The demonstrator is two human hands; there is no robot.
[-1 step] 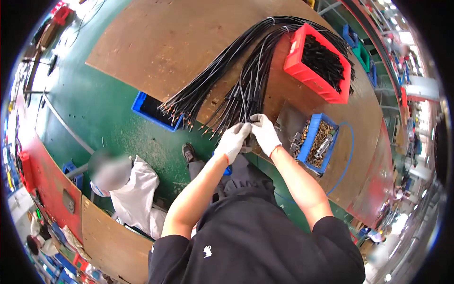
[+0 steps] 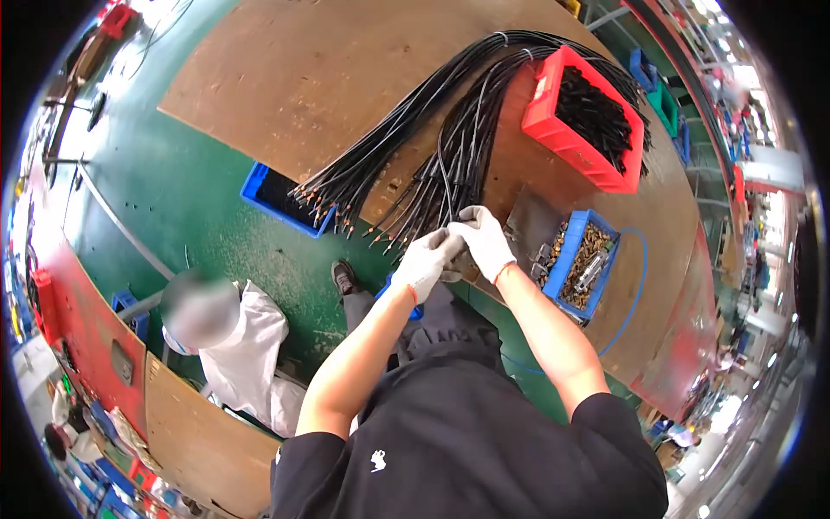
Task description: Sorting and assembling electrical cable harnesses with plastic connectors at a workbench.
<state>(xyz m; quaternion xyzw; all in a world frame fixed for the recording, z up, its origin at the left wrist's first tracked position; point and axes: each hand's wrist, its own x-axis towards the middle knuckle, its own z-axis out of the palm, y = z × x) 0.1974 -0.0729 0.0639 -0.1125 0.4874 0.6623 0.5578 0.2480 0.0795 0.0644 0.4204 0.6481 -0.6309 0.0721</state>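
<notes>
My left hand (image 2: pixel 429 259) and my right hand (image 2: pixel 484 243), both in white gloves, meet at the table's near edge. Their fingers are closed in a pinch around the end of a black cable (image 2: pixel 450 197), and the gloves hide its tip. Behind them lies a bundle of black cables (image 2: pixel 467 130) with thicker black sleeves partway along. A second bundle (image 2: pixel 380 156) fans out to the left, its bare copper-coloured ends hanging over the edge. Right of my right hand, a blue bin (image 2: pixel 566 259) holds small brass-coloured fittings and a metal tool (image 2: pixel 591 270).
A red crate (image 2: pixel 540 130) of black tubular parts stands on the brown table (image 2: pixel 259 78), against the cables. Below the table's left edge is a blue bin (image 2: pixel 285 227). A blue hose (image 2: pixel 643 268) curves at right. Another person (image 2: pixel 246 346) sits at lower left.
The fingers of my left hand have shifted slightly at the cable end, and the view has moved a little. Both hands stay together.
</notes>
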